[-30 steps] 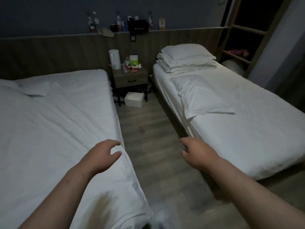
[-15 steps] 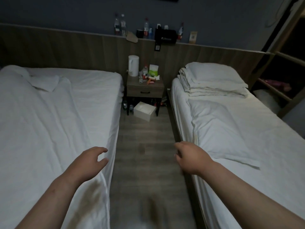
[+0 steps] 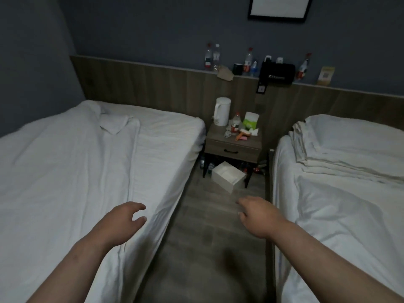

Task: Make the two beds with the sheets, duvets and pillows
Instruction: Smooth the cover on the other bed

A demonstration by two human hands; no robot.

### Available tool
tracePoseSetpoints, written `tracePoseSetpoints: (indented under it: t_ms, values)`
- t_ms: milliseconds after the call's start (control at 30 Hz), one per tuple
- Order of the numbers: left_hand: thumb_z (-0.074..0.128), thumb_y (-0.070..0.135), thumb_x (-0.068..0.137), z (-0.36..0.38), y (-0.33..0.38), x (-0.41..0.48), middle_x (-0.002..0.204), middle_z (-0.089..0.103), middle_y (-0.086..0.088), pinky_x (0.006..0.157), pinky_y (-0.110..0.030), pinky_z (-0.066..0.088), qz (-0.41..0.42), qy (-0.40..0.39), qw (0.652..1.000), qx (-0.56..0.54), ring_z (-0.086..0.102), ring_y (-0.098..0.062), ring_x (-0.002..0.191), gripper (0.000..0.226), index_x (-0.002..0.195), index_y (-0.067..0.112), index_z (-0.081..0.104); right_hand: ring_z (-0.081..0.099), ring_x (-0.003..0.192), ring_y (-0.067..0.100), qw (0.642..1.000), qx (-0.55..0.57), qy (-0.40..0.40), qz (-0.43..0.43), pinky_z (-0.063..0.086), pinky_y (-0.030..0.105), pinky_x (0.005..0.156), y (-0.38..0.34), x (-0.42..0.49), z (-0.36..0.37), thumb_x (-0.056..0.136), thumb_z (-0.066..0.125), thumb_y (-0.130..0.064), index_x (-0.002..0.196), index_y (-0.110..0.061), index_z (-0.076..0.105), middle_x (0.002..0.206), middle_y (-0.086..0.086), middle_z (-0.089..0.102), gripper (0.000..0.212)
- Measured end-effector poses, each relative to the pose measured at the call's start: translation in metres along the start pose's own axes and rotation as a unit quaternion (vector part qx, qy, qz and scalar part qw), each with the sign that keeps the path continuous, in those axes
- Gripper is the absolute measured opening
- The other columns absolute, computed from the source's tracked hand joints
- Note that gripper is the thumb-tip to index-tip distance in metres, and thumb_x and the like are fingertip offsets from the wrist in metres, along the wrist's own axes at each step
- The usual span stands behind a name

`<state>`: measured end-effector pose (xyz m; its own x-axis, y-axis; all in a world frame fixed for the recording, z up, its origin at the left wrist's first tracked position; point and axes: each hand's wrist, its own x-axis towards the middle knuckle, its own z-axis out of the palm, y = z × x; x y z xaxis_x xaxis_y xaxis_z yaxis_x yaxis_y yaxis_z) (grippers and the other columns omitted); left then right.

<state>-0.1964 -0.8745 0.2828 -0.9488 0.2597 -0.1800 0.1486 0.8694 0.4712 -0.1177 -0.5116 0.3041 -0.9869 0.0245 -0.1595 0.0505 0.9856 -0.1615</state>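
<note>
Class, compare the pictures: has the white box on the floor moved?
No. The white box still lies on the floor in front of the nightstand, by its legs.

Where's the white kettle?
In the head view, the kettle stands at the back left corner of the nightstand, between the left bed and the right bed, beside a small bottle.

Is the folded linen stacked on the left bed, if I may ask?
No, the folded linen sits at the head of the right bed.
</note>
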Motion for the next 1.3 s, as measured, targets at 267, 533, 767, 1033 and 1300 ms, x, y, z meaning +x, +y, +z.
tracePoseSetpoints:
  t_ms: [267,533,767,1033,1300]
  values:
    - [0.057,0.038,0.095,0.006,0.035,0.071,0.146,0.048,0.009,0.107,-0.028,0.037,-0.074,0.030,0.997,-0.011,0.047,-0.011,0.133,0.047,0.140,0.025,0.050,0.055,0.113,0.022,0.997,-0.030,-0.040,-0.064,0.048,0.035,0.091,0.064,0.125,-0.040,0.097,0.045,-0.036,0.127,-0.022,0.057,0.125,0.004,0.058,0.035]
    - [0.057,0.040,0.095,0.008,0.008,0.193,0.146,0.049,0.008,0.104,-0.027,0.038,-0.152,0.044,0.987,-0.040,0.049,-0.013,0.130,0.047,0.139,0.026,0.051,0.048,0.129,0.022,0.991,-0.021,-0.063,-0.113,0.036,0.028,0.107,0.073,0.295,-0.043,0.099,0.040,-0.034,0.143,-0.020,0.049,0.143,0.005,0.051,0.047]
    - [0.059,0.039,0.095,-0.011,0.007,0.339,0.142,0.053,0.003,0.095,-0.027,0.039,-0.176,0.038,0.982,-0.064,0.055,-0.017,0.121,0.044,0.136,0.024,0.054,0.042,0.137,0.020,0.987,-0.043,-0.071,-0.137,0.032,0.029,0.109,0.078,0.459,-0.076,0.102,0.042,-0.031,0.150,-0.020,0.040,0.150,0.004,0.045,0.049]
    - [0.058,0.038,0.095,-0.044,0.015,0.477,0.141,0.053,0.005,0.095,-0.027,0.041,-0.183,0.035,0.981,-0.060,0.056,-0.016,0.116,0.044,0.137,0.025,0.054,0.037,0.139,0.023,0.983,-0.041,-0.114,-0.141,0.031,0.032,0.110,0.097,0.604,-0.092,0.102,0.040,-0.030,0.151,-0.021,0.036,0.153,0.004,0.039,0.050]
    - [0.060,0.037,0.094,-0.049,0.008,0.589,0.141,0.054,0.006,0.101,-0.026,0.041,-0.254,0.049,0.963,-0.072,0.055,-0.013,0.122,0.044,0.136,0.025,0.054,0.044,0.134,0.024,0.974,-0.024,-0.137,-0.178,0.035,0.033,0.111,0.115,0.787,-0.087,0.098,0.039,-0.034,0.144,-0.018,0.045,0.147,0.007,0.047,0.050]
